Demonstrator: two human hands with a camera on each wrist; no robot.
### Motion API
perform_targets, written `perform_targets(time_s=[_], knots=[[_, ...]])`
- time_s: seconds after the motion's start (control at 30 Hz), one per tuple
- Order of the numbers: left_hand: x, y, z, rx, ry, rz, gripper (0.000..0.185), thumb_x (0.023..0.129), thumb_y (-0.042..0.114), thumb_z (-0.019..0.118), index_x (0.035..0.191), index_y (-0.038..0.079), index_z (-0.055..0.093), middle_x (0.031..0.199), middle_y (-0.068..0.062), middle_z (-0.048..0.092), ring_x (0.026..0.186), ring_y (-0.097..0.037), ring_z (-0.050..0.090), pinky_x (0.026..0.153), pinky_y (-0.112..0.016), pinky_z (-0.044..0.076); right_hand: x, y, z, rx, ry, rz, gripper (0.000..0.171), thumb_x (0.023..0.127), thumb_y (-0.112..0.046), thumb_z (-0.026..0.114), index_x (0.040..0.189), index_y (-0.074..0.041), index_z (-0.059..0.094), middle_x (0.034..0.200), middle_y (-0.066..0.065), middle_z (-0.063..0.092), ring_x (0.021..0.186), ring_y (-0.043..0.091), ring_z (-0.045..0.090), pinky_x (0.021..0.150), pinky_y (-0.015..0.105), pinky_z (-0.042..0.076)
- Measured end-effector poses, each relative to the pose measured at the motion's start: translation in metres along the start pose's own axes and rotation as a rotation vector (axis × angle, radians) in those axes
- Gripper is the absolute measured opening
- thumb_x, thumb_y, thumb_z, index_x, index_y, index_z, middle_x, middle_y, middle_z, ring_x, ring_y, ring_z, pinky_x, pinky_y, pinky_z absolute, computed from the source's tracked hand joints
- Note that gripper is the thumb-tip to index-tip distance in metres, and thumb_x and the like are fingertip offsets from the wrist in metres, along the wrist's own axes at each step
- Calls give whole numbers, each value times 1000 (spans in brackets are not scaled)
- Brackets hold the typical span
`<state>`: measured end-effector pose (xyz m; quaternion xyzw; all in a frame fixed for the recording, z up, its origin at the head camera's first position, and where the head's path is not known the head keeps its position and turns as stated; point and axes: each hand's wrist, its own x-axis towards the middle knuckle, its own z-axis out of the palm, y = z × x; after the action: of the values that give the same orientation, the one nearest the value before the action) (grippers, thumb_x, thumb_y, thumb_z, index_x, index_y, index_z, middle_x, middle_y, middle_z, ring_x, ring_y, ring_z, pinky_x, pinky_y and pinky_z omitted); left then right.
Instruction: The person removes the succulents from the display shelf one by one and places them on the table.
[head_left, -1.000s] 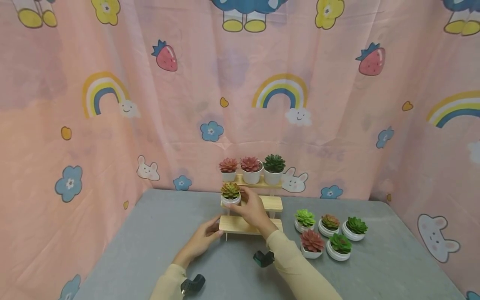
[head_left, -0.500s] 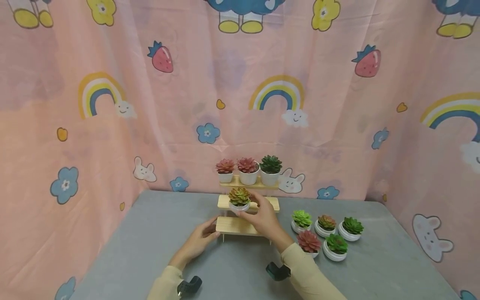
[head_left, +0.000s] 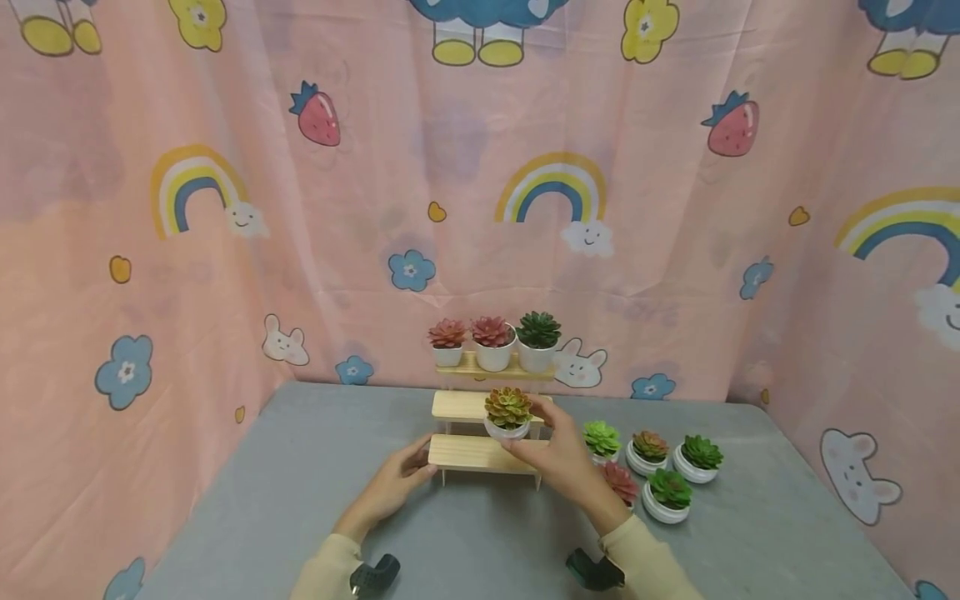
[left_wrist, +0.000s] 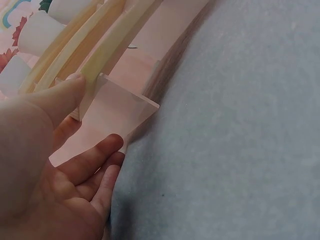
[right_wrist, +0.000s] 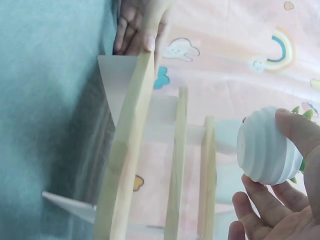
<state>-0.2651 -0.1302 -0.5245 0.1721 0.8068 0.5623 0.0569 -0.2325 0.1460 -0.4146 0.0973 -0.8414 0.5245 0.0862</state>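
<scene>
My right hand holds a small yellow-green succulent in a round white pot by its side. The pot hovers over the right part of the three-tier wooden stand, level with the lower two steps in the head view. Thumb and fingers sit around the ribbed white pot in the right wrist view. My left hand grips the left end of the lowest step. Up close, the left thumb presses the board's end, with other fingers by the clear side panel.
Three potted succulents, with a dark green one at the right, stand on the top step. To the right, several more wait on the grey table, including a bright green one and a red one. A pink patterned curtain hangs behind.
My right hand has carried the yellow-green succulent from the left end of the middle step rightward and nearer to me. The left hand has stayed at the stand's left end.
</scene>
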Motion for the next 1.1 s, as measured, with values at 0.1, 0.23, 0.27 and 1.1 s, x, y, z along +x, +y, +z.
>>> perform_targets(time_s=[0.1,0.23,0.27,1.1], knots=[[0,0,0,7,2,6,63,102,25,61,156,3,36,140,-26,59,132,-42,56,114,-60,40,-5,2,-7,-29,13,-11,70,81,-18,85,144,-10,54,141,14,61,134,38,54,108,66,42],[0,0,0,10,4,6,63,102,25,61,156,3,37,140,-26,59,132,-42,56,114,-60,40,-10,6,-14,-83,32,-13,70,82,-19,85,143,-5,54,140,17,61,130,37,55,107,63,44],[0,0,-1,11,7,4,63,102,25,61,156,3,37,140,-26,59,132,-42,56,113,-60,41,-11,7,-15,-99,37,-17,70,82,-20,85,143,-4,54,140,17,61,129,37,56,106,62,45],[0,1,2,19,6,7,64,103,27,60,156,2,35,137,-24,61,131,-41,56,114,-61,38,-47,31,-76,-195,20,168,81,88,-32,80,151,0,40,151,31,45,114,41,62,92,54,56]])
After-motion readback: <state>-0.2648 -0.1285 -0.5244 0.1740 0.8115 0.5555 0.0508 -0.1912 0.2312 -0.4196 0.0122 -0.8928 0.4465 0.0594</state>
